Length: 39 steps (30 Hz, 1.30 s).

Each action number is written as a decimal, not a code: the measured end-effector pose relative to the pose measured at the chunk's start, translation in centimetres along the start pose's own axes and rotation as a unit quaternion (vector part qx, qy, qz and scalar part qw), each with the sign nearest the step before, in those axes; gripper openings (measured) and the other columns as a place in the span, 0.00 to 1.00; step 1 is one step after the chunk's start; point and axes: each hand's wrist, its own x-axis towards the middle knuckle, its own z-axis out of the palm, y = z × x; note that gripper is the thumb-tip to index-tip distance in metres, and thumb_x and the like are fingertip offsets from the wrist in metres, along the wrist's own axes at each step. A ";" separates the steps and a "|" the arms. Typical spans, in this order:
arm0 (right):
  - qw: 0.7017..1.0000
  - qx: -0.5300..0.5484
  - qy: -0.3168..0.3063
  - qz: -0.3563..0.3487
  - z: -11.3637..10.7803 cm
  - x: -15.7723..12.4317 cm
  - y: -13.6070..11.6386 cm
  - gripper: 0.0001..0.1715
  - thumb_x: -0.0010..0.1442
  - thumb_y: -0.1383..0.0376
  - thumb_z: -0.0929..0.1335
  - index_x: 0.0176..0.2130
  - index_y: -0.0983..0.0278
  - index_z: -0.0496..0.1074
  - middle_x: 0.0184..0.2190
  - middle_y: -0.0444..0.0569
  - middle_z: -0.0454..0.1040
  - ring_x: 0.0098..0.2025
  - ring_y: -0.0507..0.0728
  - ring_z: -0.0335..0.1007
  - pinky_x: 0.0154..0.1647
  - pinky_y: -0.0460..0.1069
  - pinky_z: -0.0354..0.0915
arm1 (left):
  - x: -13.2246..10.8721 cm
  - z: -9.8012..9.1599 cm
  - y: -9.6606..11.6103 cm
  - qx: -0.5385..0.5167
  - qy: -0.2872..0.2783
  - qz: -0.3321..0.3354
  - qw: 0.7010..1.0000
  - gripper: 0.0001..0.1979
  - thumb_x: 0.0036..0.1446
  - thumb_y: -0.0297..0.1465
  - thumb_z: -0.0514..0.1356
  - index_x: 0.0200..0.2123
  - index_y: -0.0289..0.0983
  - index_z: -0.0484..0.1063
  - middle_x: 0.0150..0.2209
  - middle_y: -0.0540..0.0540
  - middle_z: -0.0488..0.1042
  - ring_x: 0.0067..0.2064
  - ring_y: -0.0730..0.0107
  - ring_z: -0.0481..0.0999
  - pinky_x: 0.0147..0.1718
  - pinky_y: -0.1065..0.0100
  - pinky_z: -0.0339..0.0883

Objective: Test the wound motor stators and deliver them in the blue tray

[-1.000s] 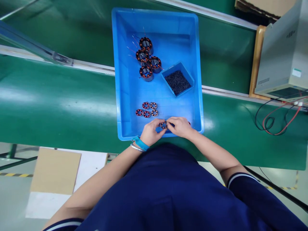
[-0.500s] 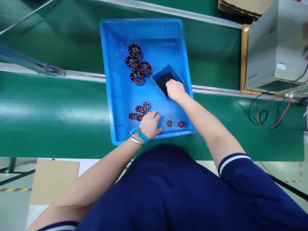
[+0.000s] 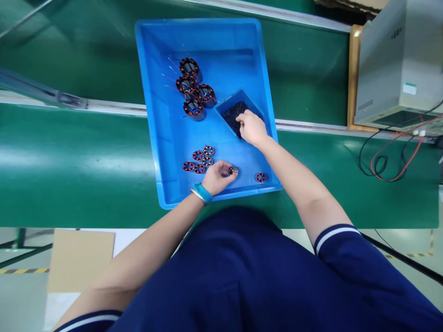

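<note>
My left hand point(image 3: 218, 177) grips a small wound motor stator point(image 3: 233, 171) between thumb and fingers, tilted on its side. Fingers pinched, my right hand point(image 3: 252, 127) is over a small blue box point(image 3: 249, 102) of tiny black pieces point(image 3: 232, 113); anything in that pinch is too small to make out. Several small stators point(image 3: 198, 156) lie flat left of my left hand, and one more small stator point(image 3: 260, 177) lies to its right. Larger stators with wire ends point(image 3: 194, 109) stand grouped farther back. All sit inside a large blue bin point(image 3: 148, 115).
The bin rests on a green workbench point(image 3: 76, 161) crossed by a metal rail point(image 3: 114, 109). At the right stands a grey instrument point(image 3: 380, 69) with red and black cables point(image 3: 398, 173). Cardboard point(image 3: 81, 260) lies below the bench at left.
My left hand has closed on a small stator and picked it up from the bin floor. My right hand has drawn back slightly from the black pieces.
</note>
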 end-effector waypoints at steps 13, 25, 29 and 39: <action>0.999 -0.032 -0.023 0.022 0.4 0.2 -0.5 0.16 0.63 0.66 0.58 0.45 0.67 0.71 0.48 0.57 0.69 0.46 0.62 0.68 0.47 0.57 0.64 | -0.4 -1.7 1.8 -0.353 0.008 -0.219 0.910 0.17 0.41 0.37 0.68 0.28 0.35 0.66 0.27 0.49 0.72 0.23 0.73 0.72 0.16 0.75 0.61; 0.974 0.164 0.153 -0.005 0.5 -2.0 0.0 0.08 0.58 0.66 0.62 0.30 0.63 0.70 0.34 0.54 0.72 0.34 0.58 0.69 0.40 0.53 0.65 | -0.9 -1.0 1.0 -0.312 0.019 -0.172 0.934 0.24 0.37 0.47 0.69 0.25 0.36 0.62 0.24 0.46 0.72 0.16 0.74 0.67 0.10 0.75 0.53; 0.912 0.398 0.095 0.010 3.0 -6.8 -0.7 0.07 0.55 0.60 0.65 0.32 0.61 0.69 0.28 0.50 0.72 0.28 0.57 0.69 0.33 0.53 0.67 | -0.9 -1.1 0.7 -0.302 0.043 -0.132 0.943 0.27 0.40 0.50 0.68 0.32 0.33 0.69 0.23 0.45 0.72 0.16 0.76 0.66 0.11 0.77 0.50; 0.865 0.490 -0.109 -0.028 6.3 -13.0 -3.3 0.15 0.54 0.62 0.65 0.42 0.64 0.73 0.23 0.43 0.68 0.22 0.51 0.61 0.25 0.48 0.60 | -1.4 -1.0 0.9 -0.334 0.045 -0.098 0.936 0.30 0.33 0.41 0.74 0.38 0.33 0.69 0.27 0.48 0.73 0.24 0.71 0.75 0.23 0.72 0.72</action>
